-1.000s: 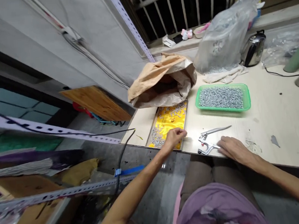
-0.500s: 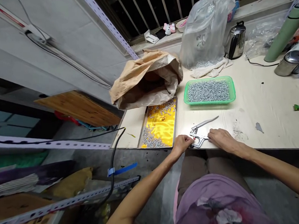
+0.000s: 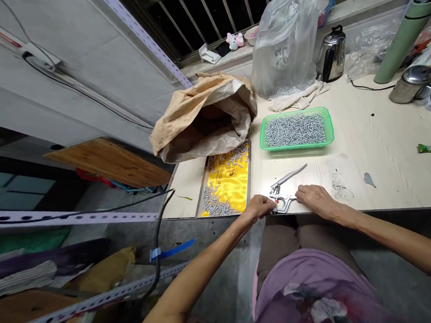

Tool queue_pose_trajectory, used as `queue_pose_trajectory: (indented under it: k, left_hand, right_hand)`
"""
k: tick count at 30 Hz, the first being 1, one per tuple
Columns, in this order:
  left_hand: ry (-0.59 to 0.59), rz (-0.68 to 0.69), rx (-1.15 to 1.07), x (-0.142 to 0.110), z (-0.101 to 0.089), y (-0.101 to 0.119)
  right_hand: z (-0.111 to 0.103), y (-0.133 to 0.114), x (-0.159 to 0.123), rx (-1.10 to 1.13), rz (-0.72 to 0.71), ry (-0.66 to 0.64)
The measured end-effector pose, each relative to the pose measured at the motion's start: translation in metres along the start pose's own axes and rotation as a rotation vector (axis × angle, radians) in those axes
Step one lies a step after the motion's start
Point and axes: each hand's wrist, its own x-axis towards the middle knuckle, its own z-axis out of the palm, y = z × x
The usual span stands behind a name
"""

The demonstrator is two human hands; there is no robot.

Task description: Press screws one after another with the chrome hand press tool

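Silver spring-loaded hand pliers [image 3: 286, 204] lie at the table's front edge, their two handles spread apart and a small red spot near the jaws. My right hand [image 3: 317, 199] is closed around the end of the lower handle. At the jaw end, my left hand [image 3: 260, 206] has its fingertips pinched together; what they hold, if anything, is too small to make out. Left of the pliers, a shallow tray [image 3: 249, 179] lined with yellow cloth [image 3: 235, 183] bears loose small silvery metal pieces [image 3: 216, 201]. A green plastic basket [image 3: 330, 126] full of similar pieces stands behind the pliers.
A large brown paper sack [image 3: 197, 108] gapes over the tray's back end. Behind the basket are a white cloth [image 3: 299, 98], a clear plastic bag [image 3: 281, 48] and a steel kettle [image 3: 332, 55]. A green flask [image 3: 401, 45] and steel cup [image 3: 411, 85] stand right.
The camera view has shifted slightly, so the table things appear a little further left. Both hands stay at the pliers, with the left fingertips still at the jaw end.
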Motion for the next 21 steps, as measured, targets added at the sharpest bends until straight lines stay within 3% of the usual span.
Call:
queue_pose_trajectory:
  k: [9, 21]
  left_hand:
    - [-0.075, 0.041, 0.019, 0.000, -0.007, 0.002]
    - [-0.147, 0.036, 0.133, 0.001, -0.010, 0.014]
  right_hand:
    - [0.014, 0.002, -0.004, 0.012, -0.035, 0.110]
    - [0.003, 0.000, -0.004, 0.057, -0.002, 0.005]
